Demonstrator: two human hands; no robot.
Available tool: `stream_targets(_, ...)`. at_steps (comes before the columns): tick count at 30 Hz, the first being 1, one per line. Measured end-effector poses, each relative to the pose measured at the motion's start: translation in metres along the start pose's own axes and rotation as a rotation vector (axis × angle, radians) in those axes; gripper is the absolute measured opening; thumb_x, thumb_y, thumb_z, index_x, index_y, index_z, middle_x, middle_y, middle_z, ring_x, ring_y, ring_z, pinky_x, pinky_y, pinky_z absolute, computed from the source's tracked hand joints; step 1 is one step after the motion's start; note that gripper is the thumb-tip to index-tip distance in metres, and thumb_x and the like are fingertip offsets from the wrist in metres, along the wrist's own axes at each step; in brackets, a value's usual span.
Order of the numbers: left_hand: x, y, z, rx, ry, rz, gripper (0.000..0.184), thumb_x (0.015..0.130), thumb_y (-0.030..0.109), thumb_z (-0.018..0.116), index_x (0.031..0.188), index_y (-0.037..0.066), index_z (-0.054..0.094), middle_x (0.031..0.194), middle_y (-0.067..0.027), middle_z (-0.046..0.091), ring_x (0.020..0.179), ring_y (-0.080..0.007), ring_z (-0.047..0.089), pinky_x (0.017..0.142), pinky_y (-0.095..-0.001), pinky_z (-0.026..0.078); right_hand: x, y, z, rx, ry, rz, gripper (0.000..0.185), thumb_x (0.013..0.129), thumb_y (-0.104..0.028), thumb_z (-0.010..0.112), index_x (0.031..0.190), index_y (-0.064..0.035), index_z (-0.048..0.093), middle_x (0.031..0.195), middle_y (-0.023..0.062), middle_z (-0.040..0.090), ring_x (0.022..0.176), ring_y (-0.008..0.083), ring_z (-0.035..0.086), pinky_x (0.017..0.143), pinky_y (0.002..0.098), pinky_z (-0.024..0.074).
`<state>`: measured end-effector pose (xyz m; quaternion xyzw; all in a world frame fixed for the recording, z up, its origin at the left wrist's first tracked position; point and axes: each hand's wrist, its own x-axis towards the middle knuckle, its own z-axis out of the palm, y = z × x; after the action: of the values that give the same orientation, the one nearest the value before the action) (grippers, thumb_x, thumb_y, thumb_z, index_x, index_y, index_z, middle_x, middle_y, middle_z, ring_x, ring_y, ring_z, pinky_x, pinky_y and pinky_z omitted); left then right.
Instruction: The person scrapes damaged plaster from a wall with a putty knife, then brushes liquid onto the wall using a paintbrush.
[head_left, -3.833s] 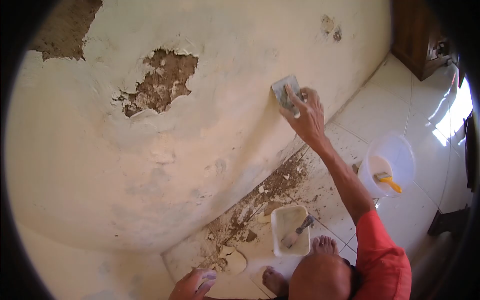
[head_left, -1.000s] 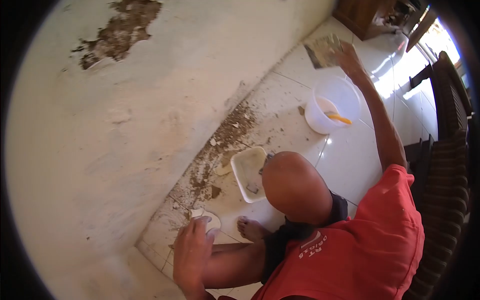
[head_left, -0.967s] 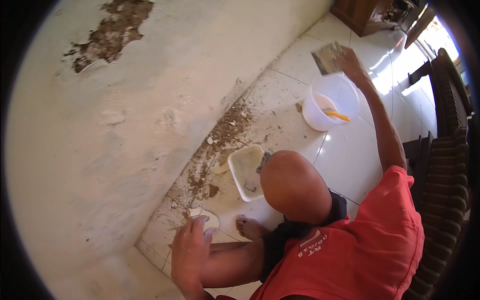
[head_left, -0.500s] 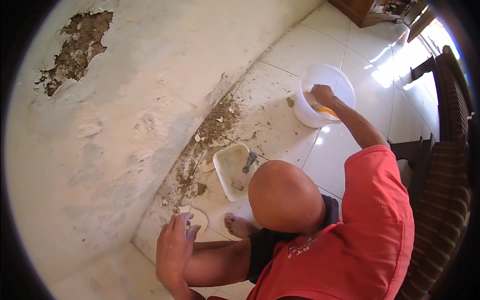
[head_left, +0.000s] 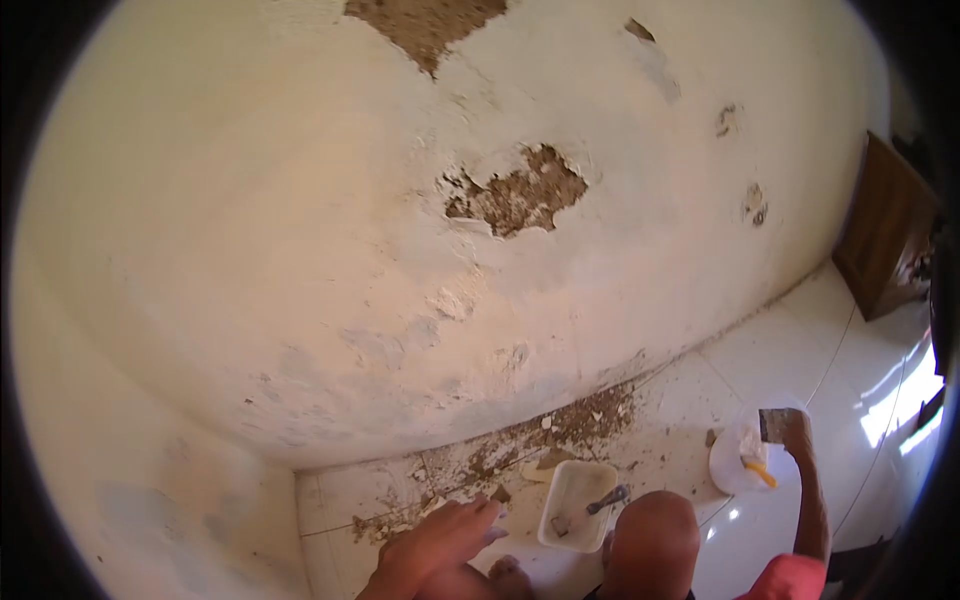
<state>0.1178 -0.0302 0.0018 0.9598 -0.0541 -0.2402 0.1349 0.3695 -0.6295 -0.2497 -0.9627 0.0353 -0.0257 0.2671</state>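
At the right, my right hand (head_left: 797,432) grips a flat scraper (head_left: 773,425) above the rim of a white plastic bucket (head_left: 727,467). A brush with a yellow handle (head_left: 763,474) leans in that bucket. My left hand (head_left: 462,532) hangs over my leg at the bottom, its fingers loosely spread, with nothing visible in it. Near my feet lies a white rectangular tray (head_left: 573,483) with a dark-handled putty knife (head_left: 607,500) in it. The pale wall (head_left: 330,260) has a ragged brown patch (head_left: 525,192) where its surface is broken away.
Brown debris (head_left: 590,418) and flakes lie on the tiled floor (head_left: 690,385) along the wall's foot. A wooden cabinet (head_left: 885,235) stands at the right. My bent knee (head_left: 655,540) is beside the tray. Another brown patch (head_left: 430,25) is at the wall's top.
The view has tilted up toward the wall. My right hand has come up out of the bucket, with the scraper now visible in it. My left hand remains near my leg.
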Motion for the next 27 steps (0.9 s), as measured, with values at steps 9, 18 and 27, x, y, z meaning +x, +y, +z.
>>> stream_targets(9, -0.024, 0.031, -0.011, -0.173, -0.039, 0.110, 0.040, 0.096, 0.031, 0.052, 0.127, 0.006, 0.049, 0.116, -0.0146, 0.058, 0.105, -0.0327, 0.059, 0.087, -0.0416, 0.049, 0.003, -0.270, -0.106, 0.879, 0.203, -0.345, 0.044, 0.088, -0.022, 0.064, 0.124, -0.0007, 0.048, 0.106, 0.0078, 0.060, 0.098, 0.0186, 0.059, 0.071, 0.0304, 0.0530)
stream_targets(18, -0.051, 0.060, -0.048, -0.147, 0.107, -0.154, 0.040, 0.091, 0.023, 0.059, 0.128, 0.008, 0.051, 0.115, -0.0138, 0.062, 0.104, -0.0305, 0.061, 0.089, -0.0406, 0.049, 0.043, -0.583, -0.180, -0.152, 1.063, -1.680, 0.048, 0.079, -0.013, 0.071, 0.127, -0.0136, 0.061, 0.122, 0.0053, 0.060, 0.111, 0.0209, 0.059, 0.088, 0.0364, 0.0524)
stream_targets(27, -0.056, 0.059, -0.065, -0.094, 0.043, -0.318, 0.044, 0.089, 0.035, 0.059, 0.130, 0.020, 0.054, 0.129, -0.0021, 0.059, 0.118, -0.0214, 0.056, 0.094, -0.0381, 0.047, 0.116, -0.599, -0.169, -0.464, 1.144, -1.655, 0.063, 0.079, -0.017, 0.068, 0.139, -0.0192, 0.049, 0.138, 0.0008, 0.041, 0.123, 0.0203, 0.046, 0.096, 0.0393, 0.0457)
